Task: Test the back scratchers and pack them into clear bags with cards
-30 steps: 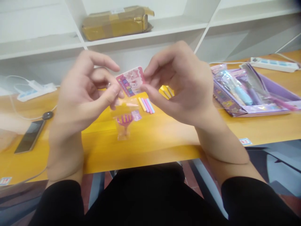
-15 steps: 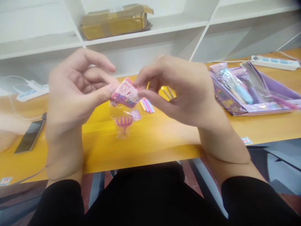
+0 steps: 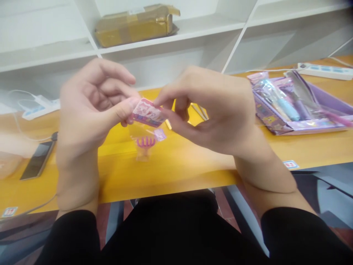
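Both hands are raised above the yellow table (image 3: 176, 165). My left hand (image 3: 95, 103) pinches the left edge of a small pink printed card (image 3: 147, 113) between thumb and fingers. My right hand (image 3: 209, 106) pinches the card's right edge with thumb and forefinger. The card is tilted almost flat. Below it on the table lies a small clear packet with a pink comb-like toy (image 3: 145, 142) inside. A few pastel sticks (image 3: 168, 124) lie just behind, mostly hidden by my right hand.
A purple open box of packaged toys (image 3: 295, 105) sits at the right. A white power strip (image 3: 325, 70) lies behind it. A dark phone (image 3: 37, 160) and another power strip (image 3: 40, 106) are at the left. White shelving holds a taped cardboard parcel (image 3: 135, 24).
The card was held upright facing me a second ago. Both hands have lowered it and tipped it nearly flat, and my right hand has shifted left over the pastel sticks.
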Demonstrator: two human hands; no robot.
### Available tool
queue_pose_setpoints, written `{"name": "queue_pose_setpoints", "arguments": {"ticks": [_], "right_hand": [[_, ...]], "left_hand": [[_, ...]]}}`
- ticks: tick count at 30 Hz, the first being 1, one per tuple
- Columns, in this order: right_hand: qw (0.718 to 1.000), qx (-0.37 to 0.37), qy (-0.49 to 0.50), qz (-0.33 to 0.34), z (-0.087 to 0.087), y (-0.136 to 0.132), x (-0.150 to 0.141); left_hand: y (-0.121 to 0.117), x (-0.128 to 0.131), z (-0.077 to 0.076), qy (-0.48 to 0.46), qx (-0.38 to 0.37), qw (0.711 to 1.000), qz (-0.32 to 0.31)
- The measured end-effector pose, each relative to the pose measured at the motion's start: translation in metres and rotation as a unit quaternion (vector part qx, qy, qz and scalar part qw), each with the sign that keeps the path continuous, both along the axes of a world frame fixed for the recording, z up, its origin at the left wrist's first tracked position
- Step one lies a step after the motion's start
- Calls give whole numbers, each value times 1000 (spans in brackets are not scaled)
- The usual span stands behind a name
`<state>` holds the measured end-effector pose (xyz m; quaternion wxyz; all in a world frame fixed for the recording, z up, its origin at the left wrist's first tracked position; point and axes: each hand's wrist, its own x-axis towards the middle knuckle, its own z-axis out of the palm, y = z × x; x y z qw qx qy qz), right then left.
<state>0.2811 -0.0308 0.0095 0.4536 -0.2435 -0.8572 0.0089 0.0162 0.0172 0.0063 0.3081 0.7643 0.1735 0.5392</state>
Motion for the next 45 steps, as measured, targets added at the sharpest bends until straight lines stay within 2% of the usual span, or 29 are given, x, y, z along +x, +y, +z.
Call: {"name": "queue_pose_setpoints", "arguments": {"ticks": [5, 8, 13, 16, 19, 22, 25, 29, 31, 34, 37, 45], "right_hand": [[999, 23, 2, -34, -1, -3, -3], [998, 41, 10, -42, -1, -5, -3], [997, 7, -27, -75, -2, -6, -3], [996, 14, -56, -63, -5, -5, -4], [996, 25, -74, -40, -8, -2, -2], [997, 10, -68, -16, -7, 2, 3], [999, -6, -48, 1, -4, 5, 7], [999, -2, -46, -3, -3, 4, 7], [998, -5, -54, -13, -4, 2, 5], [997, -50, -51, -34, -5, -2, 4], [995, -82, -41, -41, -7, -6, 3], [996, -27, -80, -36, -10, -1, 3]], "left_hand": [[-3, 4, 3, -23, -9, 1000, 16], [0, 4, 5, -32, -15, 999, -15], [-4, 2, 7, -27, -74, 996, -30], [-5, 3, 5, -10, -99, 994, -44], [7, 4, -2, -1, -106, 993, -55], [26, 5, -13, -16, -66, 995, -72], [34, 6, -23, -42, -44, 998, -34], [26, 10, -27, -57, 6, 998, -6], [18, 15, -28, -65, 53, 996, 31], [6, 25, -27, -70, 109, 988, 82], [-2, 30, -25, -63, 118, 987, 92], [7, 27, -28, -57, 105, 991, 57]]}}
